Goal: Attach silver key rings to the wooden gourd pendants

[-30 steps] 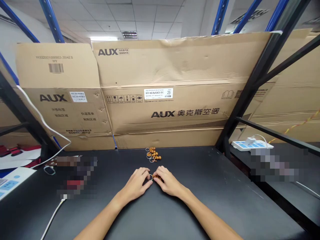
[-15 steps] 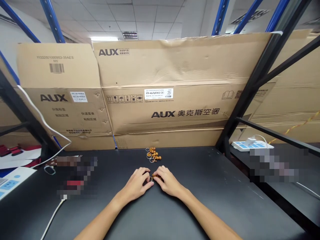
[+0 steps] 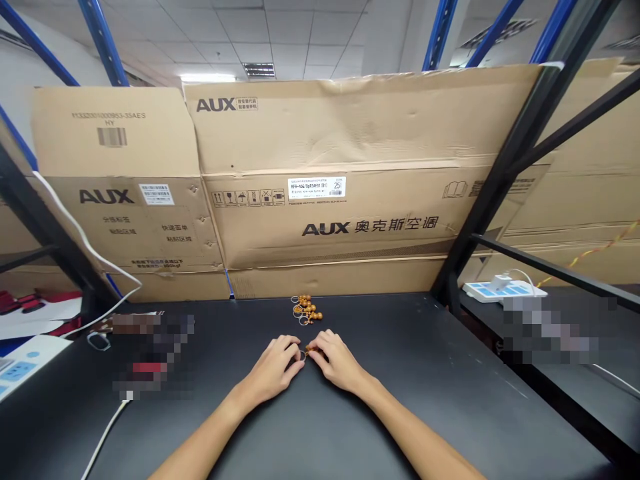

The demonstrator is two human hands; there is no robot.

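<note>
Between my hands is a keychain [image 3: 307, 353] with a metal ring and a small wooden-coloured charm, low over the black table [image 3: 320, 427]. My left hand [image 3: 277, 363] has its thumb and fingers closed around the ring side. My right hand [image 3: 336, 359] pinches the charm end, and its fingers hide most of the charm. Just beyond my fingertips lie several more keychains [image 3: 309, 309] in a small group, with their rings to the left and their brown beaded charms to the right.
Cardboard sheets [image 3: 320, 147] stand along the table's back edge. Black rack posts [image 3: 500, 180] rise at both sides. On the left lie a blurred-out object [image 3: 150, 353], a white cable [image 3: 107, 427] and a power strip [image 3: 23, 363]. Another power strip [image 3: 505, 291] is at the right.
My thumbs and fingers have shifted slightly, and the keychain between them has moved a little away from me. The group of other keychains stays where it was.
</note>
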